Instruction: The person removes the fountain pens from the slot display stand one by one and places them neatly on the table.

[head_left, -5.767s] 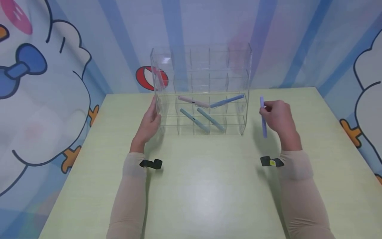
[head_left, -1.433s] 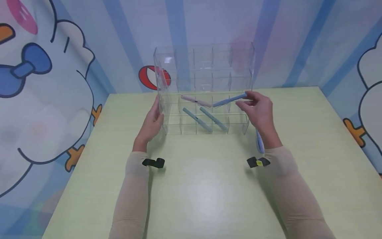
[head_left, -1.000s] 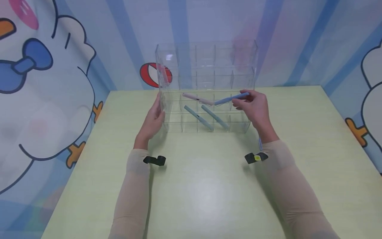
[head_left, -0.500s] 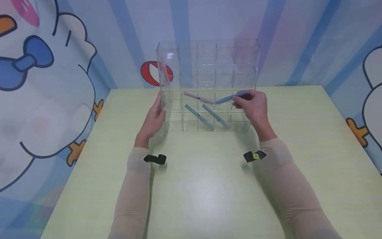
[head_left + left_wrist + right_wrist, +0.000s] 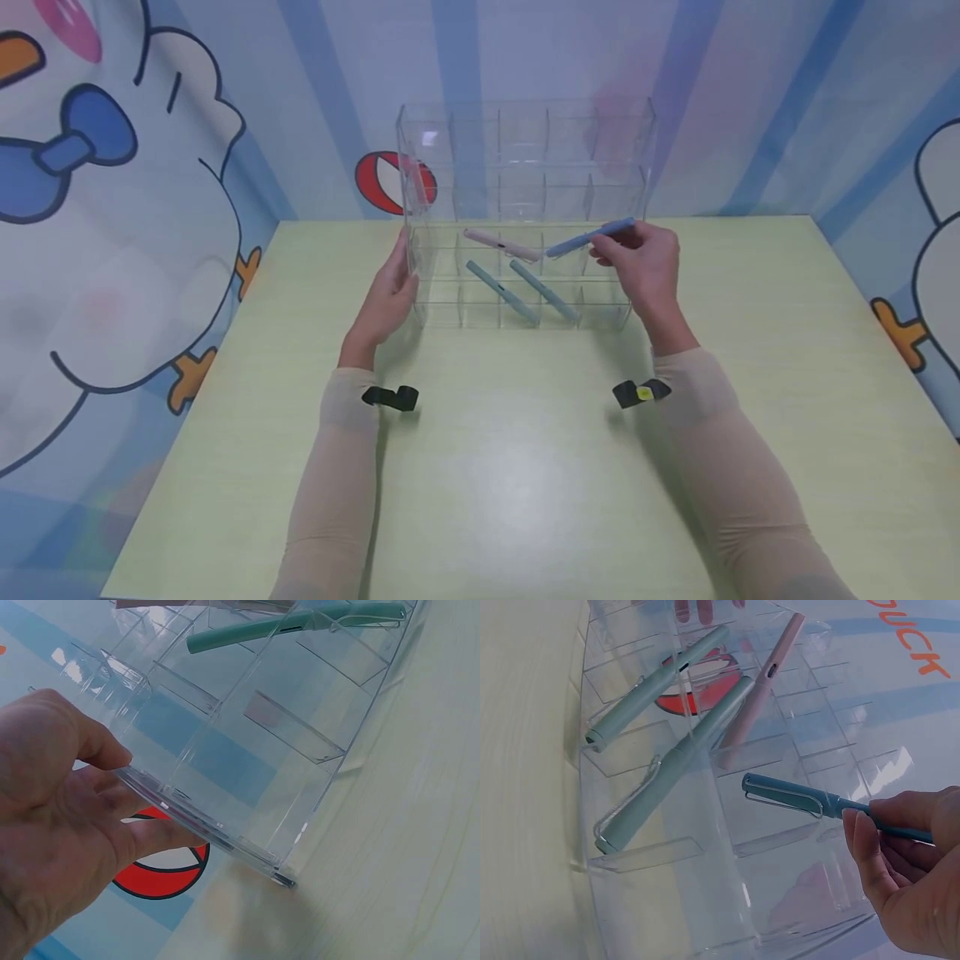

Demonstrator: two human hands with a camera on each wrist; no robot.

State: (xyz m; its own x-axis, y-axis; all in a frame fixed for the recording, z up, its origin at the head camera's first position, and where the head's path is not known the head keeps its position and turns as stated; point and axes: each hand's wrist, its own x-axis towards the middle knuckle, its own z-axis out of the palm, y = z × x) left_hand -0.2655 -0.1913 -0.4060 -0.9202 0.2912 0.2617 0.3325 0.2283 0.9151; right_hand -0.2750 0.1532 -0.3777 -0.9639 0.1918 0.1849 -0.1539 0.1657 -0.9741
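The left hand (image 5: 386, 300) is gripping the clear rack (image 5: 522, 137) by its left edge and should be bracing it, sparing the 2 green pens (image 5: 543, 290) a jolt; near the right edge the blue pen (image 5: 577, 242) is slanting, long axis running down-left, clip end pointing mid-rack, the right hand (image 5: 648, 267) pinching its upper half

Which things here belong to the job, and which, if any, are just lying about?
Likely in the job:
clear rack, gripped by the left hand
blue pen, pinched by the right hand
pink pen and two green pens, in the rack

Likely just surroundings:
table
cartoon backdrop
black wrist mounts
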